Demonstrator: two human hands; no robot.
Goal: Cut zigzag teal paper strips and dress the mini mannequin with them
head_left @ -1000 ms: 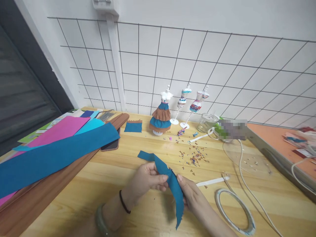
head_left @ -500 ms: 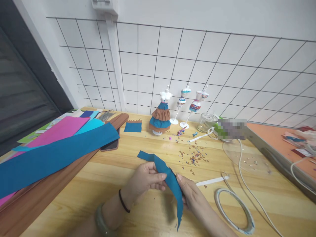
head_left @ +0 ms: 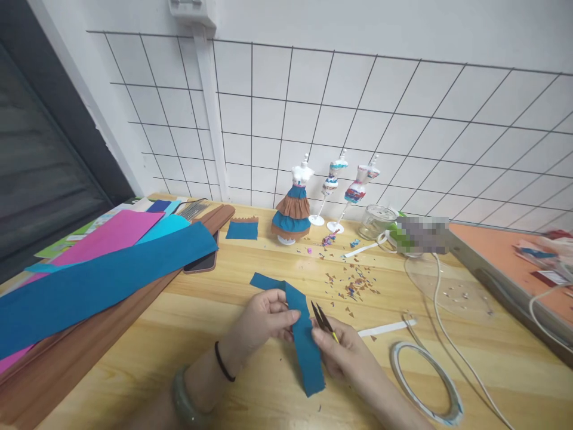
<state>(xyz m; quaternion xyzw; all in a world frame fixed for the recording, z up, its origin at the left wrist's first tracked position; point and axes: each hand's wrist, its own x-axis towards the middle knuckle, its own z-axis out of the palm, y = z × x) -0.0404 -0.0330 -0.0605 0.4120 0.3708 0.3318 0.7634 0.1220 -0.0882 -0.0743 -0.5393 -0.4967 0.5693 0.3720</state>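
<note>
Between my two hands hangs a blue crepe paper strip [head_left: 308, 358], its far end bent off to the left. My left hand [head_left: 266, 319] is closed on it, with the thumb on top and fingers beneath. My right hand [head_left: 342, 349] holds small scissors [head_left: 323, 318] with dark blades and a bit of yellow on the handle. The blades are slightly apart and point away, just right of the strip. My right thumb also rests on the strip's right edge. Most of the scissors' handle is hidden in the hand.
A mini dress form [head_left: 290, 209] in a blue and brown tiered skirt stands by the wall, beside two painted forms. Paper scraps [head_left: 353, 283] litter the table. Crepe sheets [head_left: 111, 278] and a phone [head_left: 201, 263] lie left. Right are a tape roll [head_left: 427, 382] and a cable [head_left: 447, 334].
The strip has turned its flat face up, and its near end has swung left. The scissors' blades, hidden behind the strip before, now show clear to its right.
</note>
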